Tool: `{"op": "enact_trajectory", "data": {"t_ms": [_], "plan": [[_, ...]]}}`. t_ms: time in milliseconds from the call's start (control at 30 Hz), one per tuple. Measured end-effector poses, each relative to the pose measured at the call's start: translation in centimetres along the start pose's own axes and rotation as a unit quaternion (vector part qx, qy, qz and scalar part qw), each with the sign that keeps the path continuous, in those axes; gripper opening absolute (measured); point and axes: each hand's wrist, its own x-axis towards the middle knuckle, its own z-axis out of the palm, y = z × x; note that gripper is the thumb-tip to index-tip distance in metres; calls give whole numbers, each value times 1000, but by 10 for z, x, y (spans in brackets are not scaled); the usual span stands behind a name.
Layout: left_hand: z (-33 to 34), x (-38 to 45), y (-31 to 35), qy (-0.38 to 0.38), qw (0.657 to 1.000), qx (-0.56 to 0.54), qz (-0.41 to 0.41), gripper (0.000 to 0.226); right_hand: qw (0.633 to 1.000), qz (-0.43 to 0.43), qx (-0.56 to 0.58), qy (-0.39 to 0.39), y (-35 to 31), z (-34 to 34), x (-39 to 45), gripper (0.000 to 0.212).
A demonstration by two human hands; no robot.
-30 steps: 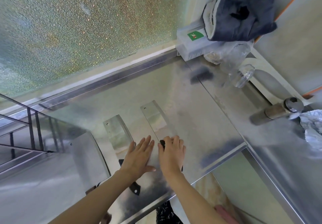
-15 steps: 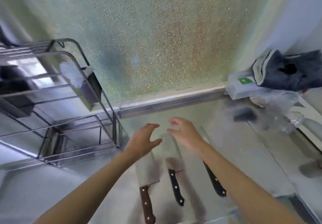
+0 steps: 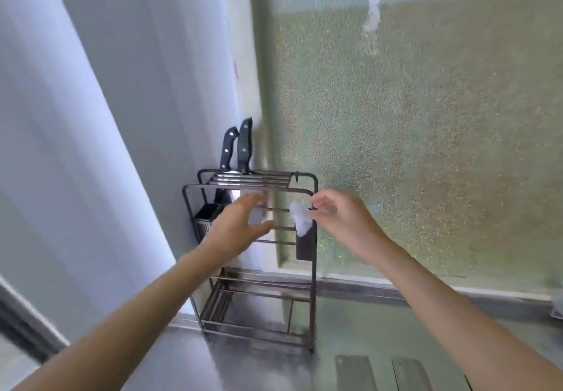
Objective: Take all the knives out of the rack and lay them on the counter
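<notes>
Both hands, left hand (image 3: 236, 227) and right hand (image 3: 341, 223), hover before the rack (image 3: 253, 256), fingers spread, empty. Two black-handled knives (image 3: 237, 150) stand at its 11 o'clock; two blades (image 3: 380, 372) lie on the counter (image 3: 274, 369).

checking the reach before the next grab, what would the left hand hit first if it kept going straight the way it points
Likely the rack's upper crossbars: the left hand, open and empty, points at them. The two black-handled knives sit higher and farther back. Depth is unclear.
</notes>
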Motion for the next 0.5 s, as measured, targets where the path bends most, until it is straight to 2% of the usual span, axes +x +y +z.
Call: {"op": "enact_trajectory", "data": {"t_ms": [200,367,433,500], "plan": [[-43,25,-40,14,999,24,-18,57,999,-34,-14,-7,-45,30,68,29],[-40,44,-74,-7,999,37,-14,61,999,18,15,31,-64,56,127,54],[-36,53,-88,-20,998,52,-21,64,997,41,38,48,-68,67,148,56],[-33,60,-100,-25,996,83,-18,66,994,58,73,54,-69,77,166,49]]}}
